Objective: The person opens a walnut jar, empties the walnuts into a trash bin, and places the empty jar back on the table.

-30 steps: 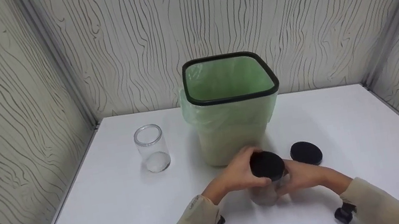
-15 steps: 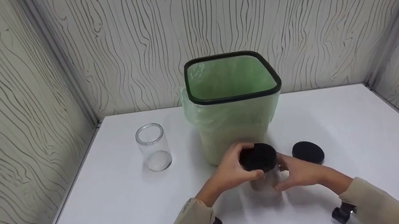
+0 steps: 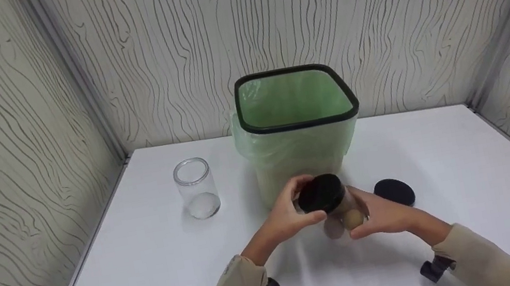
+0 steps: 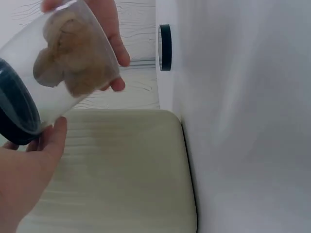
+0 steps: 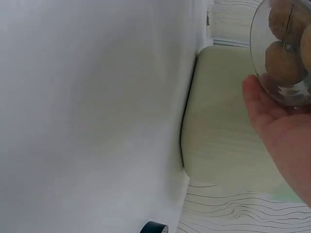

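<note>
A clear jar (image 3: pixel 343 207) with a black lid (image 3: pixel 322 194) is raised off the table and tilted, lid end toward the left. Several round brown balls (image 4: pixel 80 53) lie inside it, gathered at its bottom end; their exact kind is unclear. My left hand (image 3: pixel 280 220) grips the jar at the lid, thumb in front and fingers behind. Around the lower body, my right hand (image 3: pixel 383 210) holds the jar from the right. Beyond that hand a loose black lid (image 3: pixel 394 193) lies flat on the table.
Behind the hands stands a bin with a black rim (image 3: pixel 302 125) and a pale green liner (image 3: pixel 289 97). An uncovered clear jar (image 3: pixel 198 192) stands upright on the white table (image 3: pixel 151 266) at the left. Wood-patterned panels (image 3: pixel 155 50) enclose the back and sides.
The held jar has risen from the table and moved slightly left, tipping from nearly upright until its bottom points right. The balls have come into sight. Both hands moved with it.
</note>
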Demonstrator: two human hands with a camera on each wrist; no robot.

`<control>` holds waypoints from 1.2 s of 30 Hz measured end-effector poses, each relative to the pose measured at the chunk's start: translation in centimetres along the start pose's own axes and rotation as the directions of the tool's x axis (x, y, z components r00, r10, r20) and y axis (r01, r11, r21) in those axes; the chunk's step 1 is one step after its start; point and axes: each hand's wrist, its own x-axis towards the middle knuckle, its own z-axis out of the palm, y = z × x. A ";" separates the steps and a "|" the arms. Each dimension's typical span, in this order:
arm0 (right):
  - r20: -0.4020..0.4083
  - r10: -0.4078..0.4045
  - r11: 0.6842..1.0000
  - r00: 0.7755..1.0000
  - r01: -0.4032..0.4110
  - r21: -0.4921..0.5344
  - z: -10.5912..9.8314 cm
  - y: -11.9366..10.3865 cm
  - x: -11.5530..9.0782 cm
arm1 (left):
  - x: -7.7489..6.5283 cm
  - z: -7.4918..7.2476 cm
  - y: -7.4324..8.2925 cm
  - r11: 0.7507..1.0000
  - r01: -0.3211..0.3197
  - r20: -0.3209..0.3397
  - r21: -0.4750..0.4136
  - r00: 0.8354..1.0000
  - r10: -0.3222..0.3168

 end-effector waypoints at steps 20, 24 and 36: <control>0.049 -0.049 0.998 0.998 0.051 -0.029 -0.4 -1.5 0.9 | -0.2 -1.2 0.7 0.969 -0.107 0.121 0.224 0.989 0.081; 0.053 -0.072 0.997 0.996 0.074 -0.025 -0.2 -1.7 1.2 | -0.1 -1.2 0.8 0.949 -0.139 0.129 0.283 0.986 0.106; 0.044 -0.096 0.995 0.994 0.097 -0.027 0.3 -2.0 1.6 | -0.1 -0.6 0.5 0.932 -0.156 0.063 0.328 0.988 0.143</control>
